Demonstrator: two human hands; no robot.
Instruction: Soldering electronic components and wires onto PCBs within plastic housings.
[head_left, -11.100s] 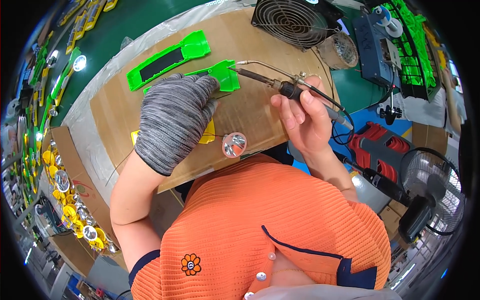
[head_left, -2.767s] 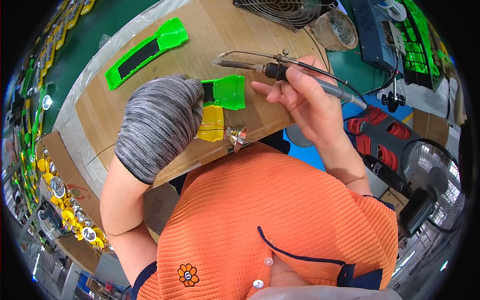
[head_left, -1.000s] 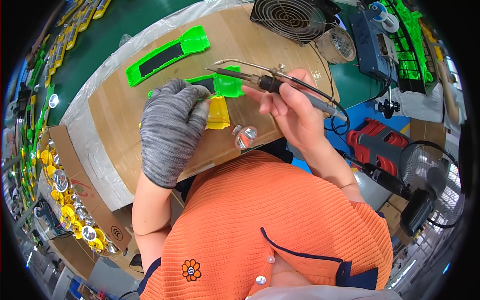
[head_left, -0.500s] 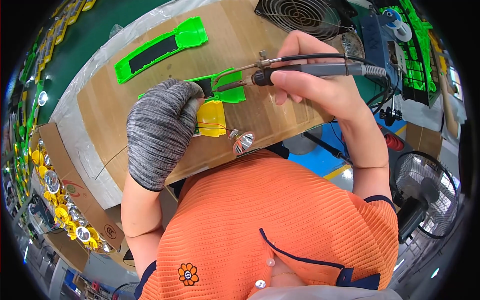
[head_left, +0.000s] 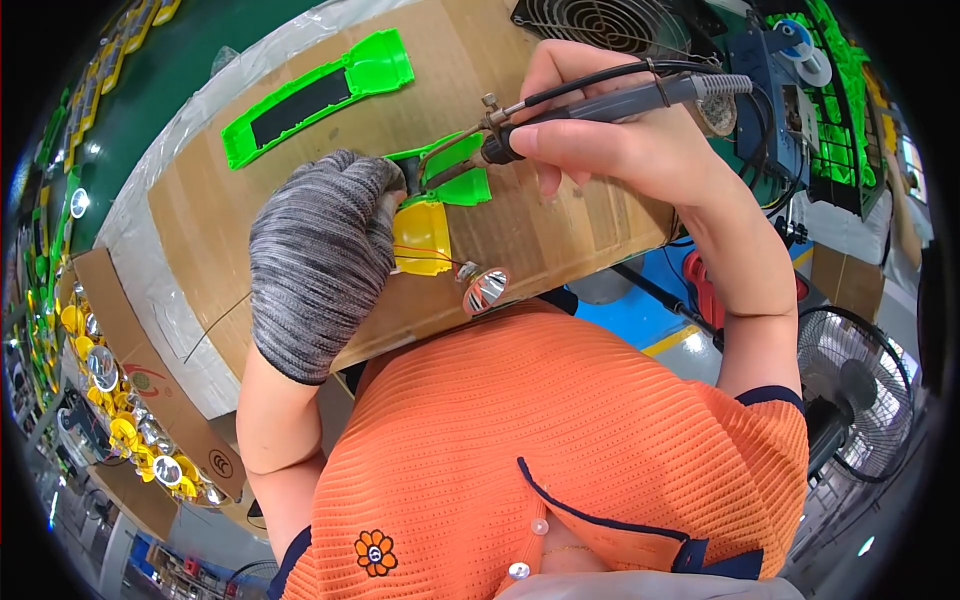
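My left hand (head_left: 325, 265), in a grey knitted glove, is closed over the left end of a green plastic shell (head_left: 466, 188) on the cardboard work surface. Its fingertips press together by the shell's dark inner part; anything small between them is hidden. In my bare right hand (head_left: 625, 150) is a grey-handled soldering iron (head_left: 590, 107) with a thin feed tube clamped along it. The tip reaches into the shell beside the gloved fingers. A yellow plastic part (head_left: 424, 240) lies below the shell, and thin red wires run from there to a shiny lamp reflector (head_left: 486, 290).
Another green shell (head_left: 382, 62) with a black panel lies farther back. Behind are a square fan with a wire guard (head_left: 605, 25) and a blue machine with a solder spool (head_left: 812, 68). A carton (head_left: 150, 385) of yellow lamp parts is left; a black fan (head_left: 855, 390) stands right.
My right hand has shifted slightly left and away from me, tilting the soldering iron more steeply. The gloved left hand and the shell have hardly moved.
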